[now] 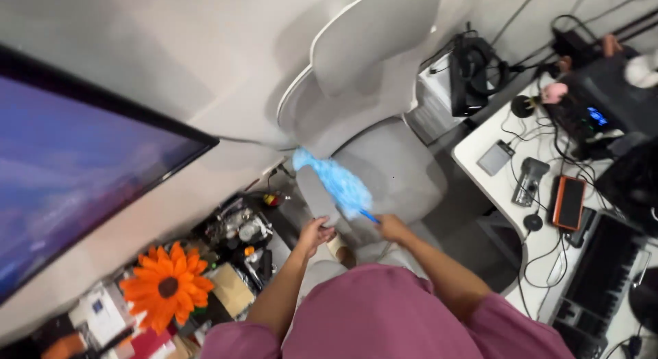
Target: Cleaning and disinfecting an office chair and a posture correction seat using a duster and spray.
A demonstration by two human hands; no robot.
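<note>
My right hand (393,227) pinches the blue duster (334,181) over the chair (384,153); left hand (314,233) probably grips its armrest (315,198). Duster could slip.

Home office or hobby room. Grey swivel chair (370,126) in the middle. Right of the chair: white worktop (480,153) crowded with cables, a keyboard (596,277), headphones (476,71) and small electronics. Left of the chair: large wall screen (75,174) above a cluttered shelf with an orange artificial flower (166,287).

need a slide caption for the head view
Right hand sweeps a blue duster over a grey chair; left hand grips its armrest.
</note>
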